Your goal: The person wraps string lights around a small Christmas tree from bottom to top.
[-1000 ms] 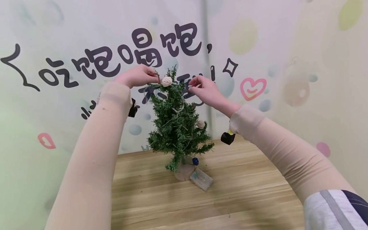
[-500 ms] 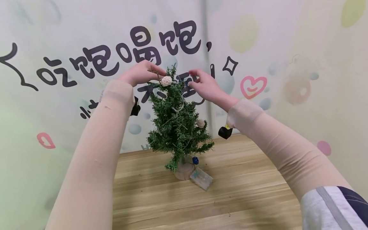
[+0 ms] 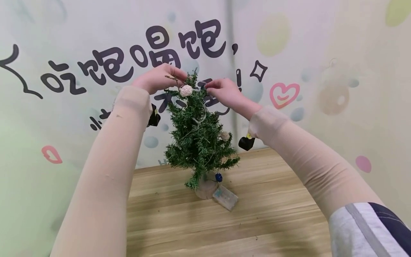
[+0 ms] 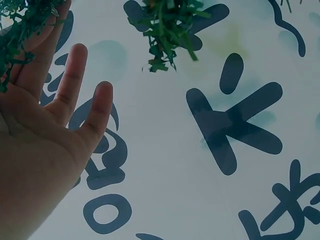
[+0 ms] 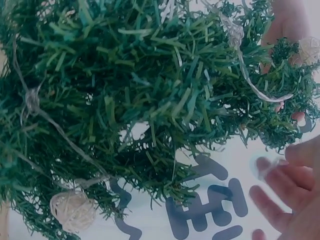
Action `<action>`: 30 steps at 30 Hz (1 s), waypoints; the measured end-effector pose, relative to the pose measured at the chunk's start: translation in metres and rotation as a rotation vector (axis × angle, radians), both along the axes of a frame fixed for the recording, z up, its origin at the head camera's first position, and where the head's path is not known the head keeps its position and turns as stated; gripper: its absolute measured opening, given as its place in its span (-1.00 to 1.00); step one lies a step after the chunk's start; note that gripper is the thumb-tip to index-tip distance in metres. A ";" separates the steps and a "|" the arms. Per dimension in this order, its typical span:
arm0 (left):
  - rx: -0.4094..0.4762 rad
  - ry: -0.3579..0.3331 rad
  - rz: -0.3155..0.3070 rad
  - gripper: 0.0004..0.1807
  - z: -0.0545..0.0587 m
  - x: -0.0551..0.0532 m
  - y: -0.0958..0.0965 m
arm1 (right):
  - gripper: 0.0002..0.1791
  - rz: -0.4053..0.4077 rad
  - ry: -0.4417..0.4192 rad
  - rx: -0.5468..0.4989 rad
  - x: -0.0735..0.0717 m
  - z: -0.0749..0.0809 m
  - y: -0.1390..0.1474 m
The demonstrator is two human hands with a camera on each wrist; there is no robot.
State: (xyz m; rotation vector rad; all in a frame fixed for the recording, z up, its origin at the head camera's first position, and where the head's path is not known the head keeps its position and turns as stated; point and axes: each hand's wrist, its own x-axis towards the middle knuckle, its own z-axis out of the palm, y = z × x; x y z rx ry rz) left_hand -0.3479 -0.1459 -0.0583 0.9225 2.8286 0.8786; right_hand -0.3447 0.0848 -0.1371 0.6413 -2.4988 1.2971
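A small artificial Christmas tree (image 3: 196, 139) stands upright on the table, with a thin clear string of lights (image 5: 65, 135) wound over its branches. My left hand (image 3: 163, 77) reaches from the left to the treetop, behind a white rattan ball (image 3: 186, 90). In the left wrist view its outer fingers (image 4: 97, 112) are straight and spread; a branch hides the thumb and other fingertips. To the right of the treetop, my right hand (image 3: 227, 93) pinches a clear bit of the string lights (image 5: 274, 164) between thumb and finger. Treetop greenery shows between the two hands.
A flat, pale box (image 3: 226, 198) lies on the wooden table (image 3: 179, 225) by the tree's round base (image 3: 205, 189). A small blue ball (image 3: 219, 177) is beside the base. Another rattan ball (image 3: 224, 136) hangs lower right. A printed wall (image 3: 308, 43) stands close behind.
My left fingers have moved right, further behind the treetop. My right hand has shifted slightly left, and its thumb and fingers, spread half a second ago, have come together.
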 end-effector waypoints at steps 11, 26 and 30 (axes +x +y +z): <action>0.149 0.036 0.126 -0.62 -0.011 0.019 -0.015 | -0.77 0.039 -0.015 0.044 0.010 -0.012 0.010; 0.210 0.571 0.302 -0.55 -0.072 0.068 -0.025 | -0.79 0.124 -0.133 -0.028 0.023 -0.036 0.007; 0.115 0.676 0.351 -0.58 -0.079 0.071 -0.021 | -0.80 0.120 -0.135 -0.041 0.025 -0.040 0.003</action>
